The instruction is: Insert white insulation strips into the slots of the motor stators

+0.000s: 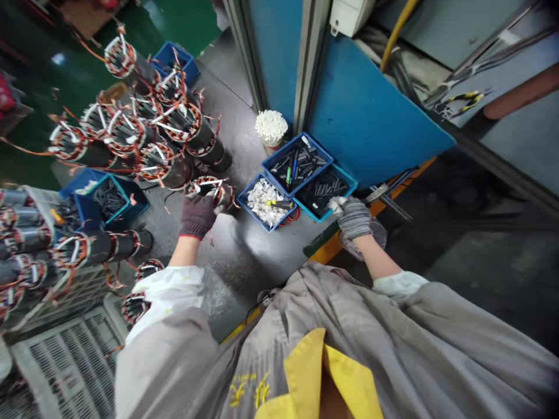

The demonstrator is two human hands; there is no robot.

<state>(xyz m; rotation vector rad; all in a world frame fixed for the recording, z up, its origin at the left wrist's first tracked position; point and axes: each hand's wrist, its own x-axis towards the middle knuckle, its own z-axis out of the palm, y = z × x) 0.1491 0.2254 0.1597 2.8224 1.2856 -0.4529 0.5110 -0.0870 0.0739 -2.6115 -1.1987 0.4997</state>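
Observation:
My left hand [197, 215], in a dark glove with a red cuff, is closed on the rim of a motor stator [210, 191] with copper windings and white ties, lying on the grey bench [244, 250]. My right hand [351, 216], in a grey glove, rests at the corner of a blue bin of dark sleeves [324, 191]; its fingers are curled, and what they hold, if anything, is hidden.
Several wound stators [144, 128] stand at the back left, more lie at the far left [65, 250]. Blue bins hold white pieces [265, 201] and dark tubes [297, 163]. A cup of white sticks [271, 128] stands behind. A blue panel [371, 116] rises to the right.

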